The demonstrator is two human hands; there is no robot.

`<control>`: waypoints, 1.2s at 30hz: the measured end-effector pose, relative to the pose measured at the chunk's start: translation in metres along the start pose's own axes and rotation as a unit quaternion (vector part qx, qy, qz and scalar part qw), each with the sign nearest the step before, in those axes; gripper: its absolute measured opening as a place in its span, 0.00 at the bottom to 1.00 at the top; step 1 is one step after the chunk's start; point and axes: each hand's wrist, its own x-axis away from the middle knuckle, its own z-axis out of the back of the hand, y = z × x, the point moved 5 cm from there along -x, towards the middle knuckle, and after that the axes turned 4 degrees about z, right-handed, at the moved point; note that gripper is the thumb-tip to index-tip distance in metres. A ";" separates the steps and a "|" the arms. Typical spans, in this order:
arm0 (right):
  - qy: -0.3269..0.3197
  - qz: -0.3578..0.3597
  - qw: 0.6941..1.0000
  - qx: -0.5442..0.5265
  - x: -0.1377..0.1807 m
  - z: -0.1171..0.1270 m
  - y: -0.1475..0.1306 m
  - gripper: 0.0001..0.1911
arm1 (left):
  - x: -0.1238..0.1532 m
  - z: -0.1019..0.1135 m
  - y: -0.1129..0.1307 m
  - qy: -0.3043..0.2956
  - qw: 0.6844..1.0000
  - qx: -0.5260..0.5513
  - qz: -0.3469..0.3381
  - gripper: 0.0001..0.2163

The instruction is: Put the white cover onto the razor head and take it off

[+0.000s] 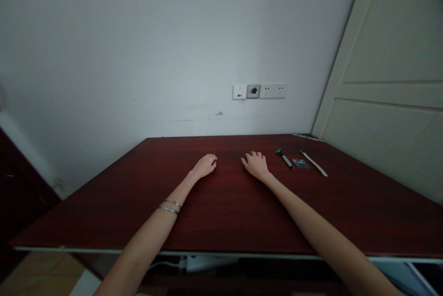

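Note:
My left hand (206, 165) rests on the dark red tabletop (221, 213), palm down, its fingers loosely bent and holding nothing. Two silver bracelets (169, 206) circle that forearm. To its right, a gap away, my right hand (255, 165) lies palm down with the fingers spread and nothing in it. Nearest to the right hand is a razor (286, 159) with a black head and a grey handle. Beside it lies a small clear packet (301, 163) with dark bits, too small to make out. Farther right is a slim white stick (314, 164) with a dark tip.
A pale wall with sockets (273, 91) stands behind the table. On the right a white panelled door (387, 70) rises along the table edge. Under the front edge, a white box-like thing (207, 263) with a cable sits in shadow.

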 end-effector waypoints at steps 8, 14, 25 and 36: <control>-0.079 -0.025 0.996 -0.022 -0.001 -0.018 0.011 0.26 | -0.001 -0.012 -0.005 -0.006 0.999 -0.010 0.039 0.23; -0.076 -0.014 0.997 -0.027 -0.002 -0.017 0.010 0.24 | -0.001 -0.023 -0.011 -0.039 0.996 -0.005 0.080 0.25; -0.072 -0.009 0.997 -0.017 -0.002 -0.019 0.010 0.24 | -0.001 -0.031 -0.020 -0.104 0.986 0.001 0.132 0.26; -0.090 0.002 0.996 -0.015 -0.001 -0.019 0.011 0.25 | -0.002 -0.034 -0.024 -0.091 0.988 0.004 0.128 0.26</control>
